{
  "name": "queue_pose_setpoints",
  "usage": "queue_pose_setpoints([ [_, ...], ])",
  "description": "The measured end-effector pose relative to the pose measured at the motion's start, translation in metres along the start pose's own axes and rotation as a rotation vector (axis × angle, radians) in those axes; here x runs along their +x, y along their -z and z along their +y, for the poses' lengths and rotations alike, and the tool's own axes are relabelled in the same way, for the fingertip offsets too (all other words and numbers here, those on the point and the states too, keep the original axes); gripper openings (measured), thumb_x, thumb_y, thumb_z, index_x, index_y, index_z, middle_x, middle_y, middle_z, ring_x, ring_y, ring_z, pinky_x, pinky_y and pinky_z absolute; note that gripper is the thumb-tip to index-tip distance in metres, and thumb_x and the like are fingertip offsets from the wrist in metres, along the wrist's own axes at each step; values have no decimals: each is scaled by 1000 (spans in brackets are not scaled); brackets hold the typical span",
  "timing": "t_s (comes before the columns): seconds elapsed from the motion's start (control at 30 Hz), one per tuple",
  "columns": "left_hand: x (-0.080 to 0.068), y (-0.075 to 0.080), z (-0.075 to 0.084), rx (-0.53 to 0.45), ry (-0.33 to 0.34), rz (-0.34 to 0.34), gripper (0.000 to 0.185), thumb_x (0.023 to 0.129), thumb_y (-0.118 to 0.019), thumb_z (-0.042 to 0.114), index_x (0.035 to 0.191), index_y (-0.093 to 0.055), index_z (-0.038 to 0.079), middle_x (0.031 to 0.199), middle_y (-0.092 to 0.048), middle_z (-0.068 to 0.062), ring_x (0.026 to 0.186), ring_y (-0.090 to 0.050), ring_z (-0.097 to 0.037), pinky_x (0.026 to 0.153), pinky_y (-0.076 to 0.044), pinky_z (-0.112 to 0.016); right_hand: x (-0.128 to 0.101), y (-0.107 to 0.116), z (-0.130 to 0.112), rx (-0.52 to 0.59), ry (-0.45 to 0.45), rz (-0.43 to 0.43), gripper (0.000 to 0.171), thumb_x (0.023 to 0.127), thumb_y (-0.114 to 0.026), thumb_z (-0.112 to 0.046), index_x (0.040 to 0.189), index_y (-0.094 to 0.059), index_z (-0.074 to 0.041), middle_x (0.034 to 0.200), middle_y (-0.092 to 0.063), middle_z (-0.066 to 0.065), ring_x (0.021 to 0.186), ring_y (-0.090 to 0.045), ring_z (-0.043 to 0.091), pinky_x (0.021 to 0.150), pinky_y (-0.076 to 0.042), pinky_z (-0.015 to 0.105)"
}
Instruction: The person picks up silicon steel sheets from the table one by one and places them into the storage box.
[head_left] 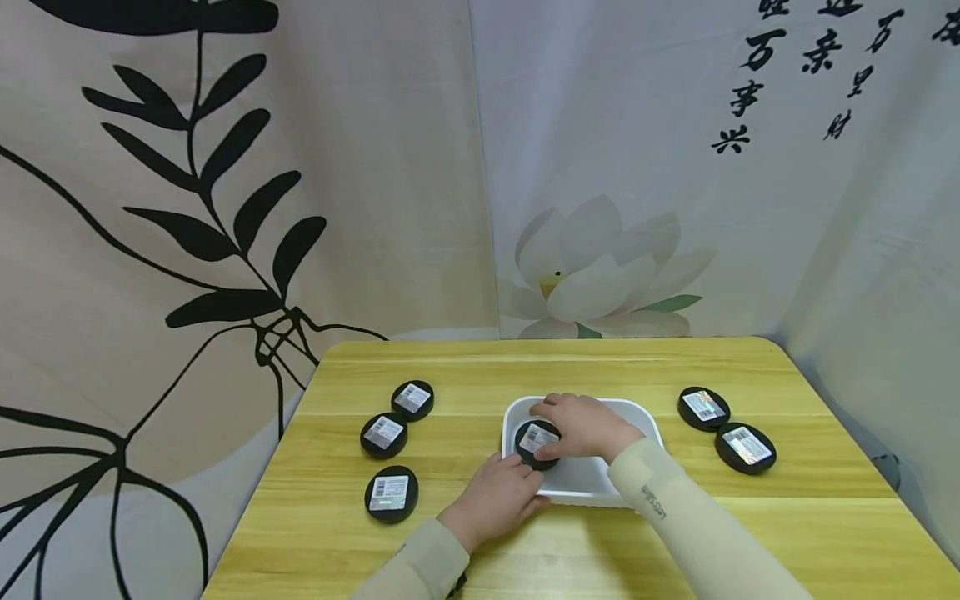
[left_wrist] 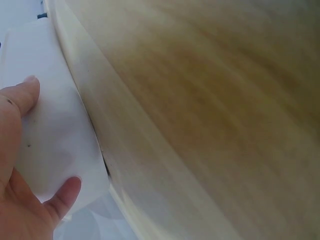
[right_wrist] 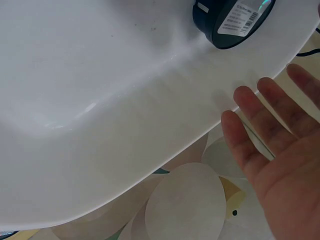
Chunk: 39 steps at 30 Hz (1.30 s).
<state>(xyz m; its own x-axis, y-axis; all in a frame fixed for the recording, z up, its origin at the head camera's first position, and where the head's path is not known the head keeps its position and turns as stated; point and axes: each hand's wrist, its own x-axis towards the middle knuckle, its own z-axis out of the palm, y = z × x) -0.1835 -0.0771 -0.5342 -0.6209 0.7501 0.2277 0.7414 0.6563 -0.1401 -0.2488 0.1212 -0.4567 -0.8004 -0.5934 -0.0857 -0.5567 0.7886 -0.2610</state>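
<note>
A white tray (head_left: 647, 419) sits in the middle of the wooden table (head_left: 750, 533). One black round case (head_left: 534, 439) with a white barcode label lies at the tray's left side. My right hand (head_left: 583, 425) hovers just over that case, and in the right wrist view the right hand (right_wrist: 280, 145) has straight, spread fingers, with the case (right_wrist: 232, 20) lying apart from them in the tray (right_wrist: 125, 125). My left hand (head_left: 495, 496) is at the tray's front left corner. In the left wrist view, the left hand (left_wrist: 15, 165) lies relaxed against the tray's rim (left_wrist: 55, 125).
Three more black cases lie left of the tray (head_left: 412, 400) (head_left: 384, 435) (head_left: 391, 493), and two lie right of it (head_left: 703, 408) (head_left: 745, 447). Printed curtains hang close behind the table and on both sides.
</note>
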Motion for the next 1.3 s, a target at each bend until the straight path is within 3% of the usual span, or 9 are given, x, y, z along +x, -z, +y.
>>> queue_pose_setpoints([
  [0.17, 0, -1, -1, 6, -2, 13, 31, 100, -55, 53, 86, -61, 25, 89, -70, 13, 86, -58, -11, 75, -42, -28, -3, 0, 3, -4, 16, 25, 63, 83, -78, -48, 133, -64, -13, 129, -64, 11, 112, -65, 32, 96, -51, 52],
  [0.5, 1, 0, 0, -11, 9, -29, 34, 101, -53, 53, 84, -61, 24, 90, -70, 12, 86, -57, -11, 75, -42, -29, -10, 4, 10, 13, -47, 28, 64, 84, -75, -51, 136, -62, -14, 136, -62, 12, 118, -64, 32, 101, -50, 51],
  [0.83, 2, -1, 0, -4, 9, -14, 34, 100, -54, 53, 83, -59, 24, 88, -69, 12, 85, -57, -11, 76, -43, -29, -19, 2, 15, 45, -60, 60, 62, 86, -74, -51, 135, -63, -15, 135, -62, 13, 119, -63, 31, 100, -51, 51],
  [1.03, 1, 0, 1, -17, 13, -40, 34, 101, -53, 52, 83, -59, 24, 89, -69, 12, 85, -56, -11, 77, -43, -30, -28, 1, 19, 31, -54, 88, 63, 85, -74, -53, 135, -63, -15, 133, -63, 12, 120, -62, 30, 100, -51, 50],
  [1.3, 1, -2, 0, -19, 17, -25, 34, 100, -54, 52, 84, -60, 24, 90, -70, 10, 85, -56, -12, 76, -44, -30, -41, 0, 26, -4, -74, 100, 63, 86, -72, -55, 134, -63, -16, 134, -64, 11, 121, -62, 31, 101, -50, 51],
])
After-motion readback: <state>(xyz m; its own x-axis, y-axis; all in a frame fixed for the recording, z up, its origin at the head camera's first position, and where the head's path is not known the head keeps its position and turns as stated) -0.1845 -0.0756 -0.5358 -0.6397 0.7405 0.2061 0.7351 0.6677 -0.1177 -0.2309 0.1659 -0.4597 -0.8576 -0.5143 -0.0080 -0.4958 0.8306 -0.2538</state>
